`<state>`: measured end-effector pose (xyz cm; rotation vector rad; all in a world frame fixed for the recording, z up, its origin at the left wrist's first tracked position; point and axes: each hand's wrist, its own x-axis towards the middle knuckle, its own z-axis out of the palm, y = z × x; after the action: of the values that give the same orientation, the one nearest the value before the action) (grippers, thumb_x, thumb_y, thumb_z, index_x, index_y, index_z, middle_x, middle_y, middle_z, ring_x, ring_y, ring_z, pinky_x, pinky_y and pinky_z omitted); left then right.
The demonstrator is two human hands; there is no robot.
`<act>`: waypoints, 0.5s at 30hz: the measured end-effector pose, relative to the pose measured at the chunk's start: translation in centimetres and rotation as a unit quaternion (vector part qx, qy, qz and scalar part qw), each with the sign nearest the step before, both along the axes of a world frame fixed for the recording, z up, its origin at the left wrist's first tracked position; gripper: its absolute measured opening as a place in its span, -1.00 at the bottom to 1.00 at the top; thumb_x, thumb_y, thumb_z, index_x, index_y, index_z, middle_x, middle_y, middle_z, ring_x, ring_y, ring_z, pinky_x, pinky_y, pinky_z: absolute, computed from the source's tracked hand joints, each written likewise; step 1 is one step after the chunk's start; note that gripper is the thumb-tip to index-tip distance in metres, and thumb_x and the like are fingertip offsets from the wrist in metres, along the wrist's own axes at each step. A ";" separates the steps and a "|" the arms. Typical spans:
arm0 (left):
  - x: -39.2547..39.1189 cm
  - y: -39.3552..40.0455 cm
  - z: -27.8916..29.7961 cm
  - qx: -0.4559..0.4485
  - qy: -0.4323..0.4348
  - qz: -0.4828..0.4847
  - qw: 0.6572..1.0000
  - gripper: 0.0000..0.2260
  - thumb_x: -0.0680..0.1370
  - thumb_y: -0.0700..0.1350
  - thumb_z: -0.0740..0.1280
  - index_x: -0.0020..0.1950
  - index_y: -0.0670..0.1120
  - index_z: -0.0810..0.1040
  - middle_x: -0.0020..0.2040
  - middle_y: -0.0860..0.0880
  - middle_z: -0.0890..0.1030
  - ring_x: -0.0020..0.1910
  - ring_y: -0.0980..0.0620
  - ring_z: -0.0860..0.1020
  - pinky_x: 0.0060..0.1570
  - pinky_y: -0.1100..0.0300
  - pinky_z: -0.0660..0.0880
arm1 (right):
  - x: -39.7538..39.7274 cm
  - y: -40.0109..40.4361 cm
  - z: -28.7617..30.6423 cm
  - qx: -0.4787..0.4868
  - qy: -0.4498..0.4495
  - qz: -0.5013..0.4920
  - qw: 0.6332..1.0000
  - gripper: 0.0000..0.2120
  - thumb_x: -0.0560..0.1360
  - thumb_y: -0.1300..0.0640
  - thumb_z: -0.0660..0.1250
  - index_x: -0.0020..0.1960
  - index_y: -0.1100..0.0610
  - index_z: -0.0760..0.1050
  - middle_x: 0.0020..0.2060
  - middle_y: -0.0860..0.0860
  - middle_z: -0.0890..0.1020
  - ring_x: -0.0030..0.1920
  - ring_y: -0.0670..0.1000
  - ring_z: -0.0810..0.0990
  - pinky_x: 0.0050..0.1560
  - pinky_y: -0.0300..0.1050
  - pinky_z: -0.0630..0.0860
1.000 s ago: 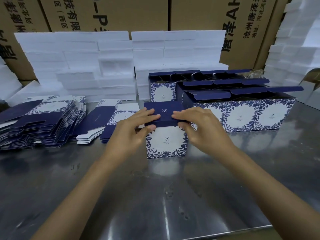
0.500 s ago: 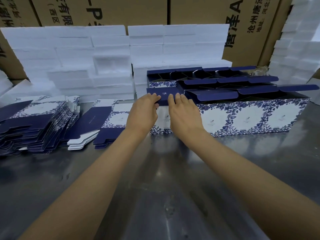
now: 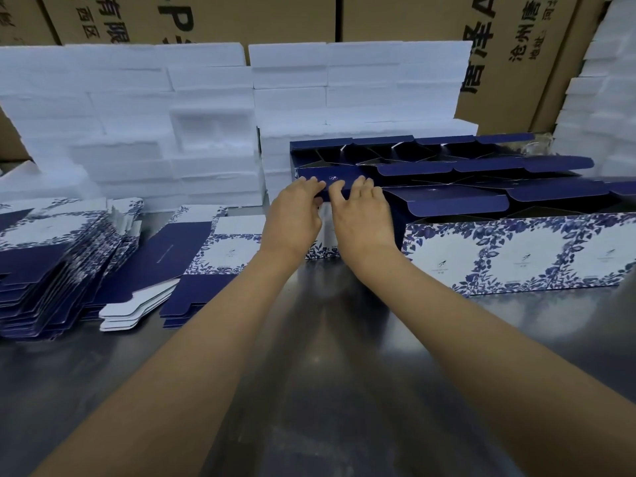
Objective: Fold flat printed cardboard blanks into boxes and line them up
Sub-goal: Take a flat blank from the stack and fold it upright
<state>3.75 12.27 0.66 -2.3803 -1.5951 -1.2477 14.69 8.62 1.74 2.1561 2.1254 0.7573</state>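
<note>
both arms reach forward over the metal table. the left hand and the right hand hold one folded box, fingers together on its dark blue lid, thumbs under the lid edge. the box stands at the left end of the row of boxes. flat blanks lie in piles at the left. behind are white foam blocks and brown cartons.

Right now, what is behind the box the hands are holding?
Behind the box held by both hands stand more folded boxes with flaps open, then white foam blocks. Its base and the table behind it are hidden.
</note>
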 end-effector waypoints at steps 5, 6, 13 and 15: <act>0.2 -0.5 -0.6 -0.022 -0.018 -0.017 0.999 -0.57 0.62 -0.35 0.19 0.49 -0.17 0.42 0.47 -0.16 0.43 0.48 -0.11 0.37 0.42 0.09 0.31 | -0.3 -0.2 -1.5 0.009 0.042 -0.014 0.999 -0.17 0.67 0.03 0.18 0.60 0.27 -0.36 0.58 0.43 -0.15 0.63 0.34 -0.09 0.59 0.09 0.02; 0.3 -0.8 -0.8 -0.031 -0.005 -0.016 0.999 -0.51 0.61 -0.36 0.18 0.55 -0.14 0.33 0.56 -0.15 0.30 0.56 -0.10 0.23 0.47 0.11 0.22 | -0.4 -0.4 -1.9 0.012 0.057 -0.015 0.998 -0.14 0.67 0.01 0.17 0.58 0.28 -0.42 0.58 0.42 -0.21 0.63 0.33 -0.15 0.61 0.09 -0.02; -3.0 -6.0 -3.4 -0.082 -0.032 0.052 0.995 -0.32 0.62 -0.24 0.16 0.64 0.10 -0.07 0.66 0.02 -0.09 0.63 -0.02 -0.10 0.51 -0.26 -0.01 | -2.1 -5.0 -4.3 0.008 0.255 0.068 0.964 -0.22 0.68 0.03 0.13 0.61 0.34 -0.28 0.60 0.32 -0.27 0.63 0.23 -0.27 0.62 0.05 -0.19; -5.7 -7.1 -3.8 -0.115 -0.042 0.148 0.981 -0.37 0.61 -0.19 0.17 0.63 0.07 0.02 0.65 -0.03 -0.01 0.62 -0.05 -0.01 0.48 -0.30 0.01 | -3.6 -6.7 -5.2 -0.062 0.322 0.114 0.938 -0.28 0.64 0.05 0.16 0.64 0.31 -0.09 0.63 0.27 -0.16 0.65 0.18 -0.19 0.61 0.05 -0.14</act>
<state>-1.95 5.14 -3.16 -2.1174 -2.1316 -1.1739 11.06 1.88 -3.46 2.3319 2.6512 -0.1308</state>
